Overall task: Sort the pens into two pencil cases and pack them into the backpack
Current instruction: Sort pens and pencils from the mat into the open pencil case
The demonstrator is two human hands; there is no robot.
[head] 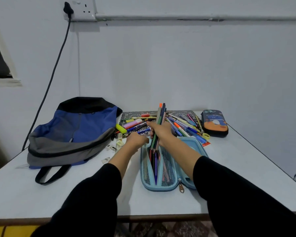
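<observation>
A light blue pencil case [144, 183] lies open on the table in front of me, with several pens in its mesh pockets. My right hand [161, 131] grips a bundle of pens [161, 113] whose lower ends point into the case. My left hand [137, 140] holds the far left rim of the case. A pile of loose pens and markers [183, 124] lies on a patterned mat behind the case. A dark pencil case [214, 123] with an orange and blue picture sits closed at the right. The blue and grey backpack [72, 134] lies at the left.
Small erasers and scraps [119, 143] lie between the backpack and the open case. A yellow highlighter [121, 128] rests by the backpack. A black cable [53, 72] hangs from a wall socket [79, 8] down behind the table. The table edge [263, 147] runs diagonally at the right.
</observation>
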